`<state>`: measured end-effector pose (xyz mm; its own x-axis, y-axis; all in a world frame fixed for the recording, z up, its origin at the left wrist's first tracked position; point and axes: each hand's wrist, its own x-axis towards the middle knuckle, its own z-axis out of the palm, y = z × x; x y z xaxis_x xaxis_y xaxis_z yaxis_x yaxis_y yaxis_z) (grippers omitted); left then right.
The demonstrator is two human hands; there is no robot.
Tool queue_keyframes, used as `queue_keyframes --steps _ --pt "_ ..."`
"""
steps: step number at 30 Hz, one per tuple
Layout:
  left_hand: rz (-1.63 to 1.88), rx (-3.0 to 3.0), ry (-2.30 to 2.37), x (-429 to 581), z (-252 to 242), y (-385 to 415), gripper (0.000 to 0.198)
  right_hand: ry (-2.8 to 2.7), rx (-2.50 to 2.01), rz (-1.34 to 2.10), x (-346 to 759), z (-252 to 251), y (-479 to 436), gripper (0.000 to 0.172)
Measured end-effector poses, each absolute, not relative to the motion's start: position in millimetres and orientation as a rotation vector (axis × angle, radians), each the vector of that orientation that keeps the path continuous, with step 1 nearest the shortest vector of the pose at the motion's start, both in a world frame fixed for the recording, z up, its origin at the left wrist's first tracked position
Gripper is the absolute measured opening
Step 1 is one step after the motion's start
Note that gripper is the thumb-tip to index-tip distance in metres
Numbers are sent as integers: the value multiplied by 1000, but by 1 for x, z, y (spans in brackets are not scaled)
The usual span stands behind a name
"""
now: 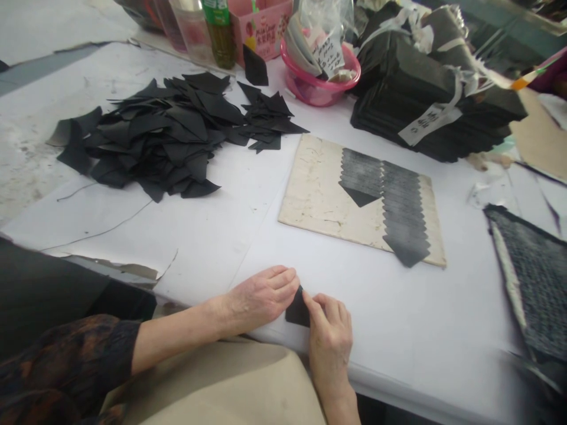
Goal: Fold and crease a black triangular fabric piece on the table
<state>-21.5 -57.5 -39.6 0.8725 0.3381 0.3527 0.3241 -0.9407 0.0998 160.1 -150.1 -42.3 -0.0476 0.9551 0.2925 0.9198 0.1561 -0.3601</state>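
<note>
A small black fabric piece [296,311] lies near the front edge of the white table [212,236]. My left hand [261,297] has its fingers pressed together on the piece's left side. My right hand [328,336] pinches its right edge with fingertips closed. A beige board [319,189] lies beyond my hands, carrying two overlapping rows of dark pointed pieces [384,198]. A heap of black triangular fabric cuts [168,133] is spread at the left.
Bundles of black material tied with white strips [434,88] sit at the back right. A pink bowl [321,79], bottles [219,32] and a pink box [266,26] line the back. A dark textured sheet [531,277] lies at the right edge.
</note>
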Motion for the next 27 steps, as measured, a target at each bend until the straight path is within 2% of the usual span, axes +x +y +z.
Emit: queue_keyframes --steps 5,12,21,27 --pt "583 2989 457 -21 -39 -56 18 -1958 -1783 161 161 -40 -152 25" --pt "583 2996 527 -20 -29 -58 20 -1880 -1720 207 172 -34 -162 14" --pt "512 3069 568 -17 -30 -66 25 -1894 -1750 188 171 -42 -170 20" --pt "538 3035 473 -7 -31 -69 14 -1912 -1768 172 169 -37 -170 21"
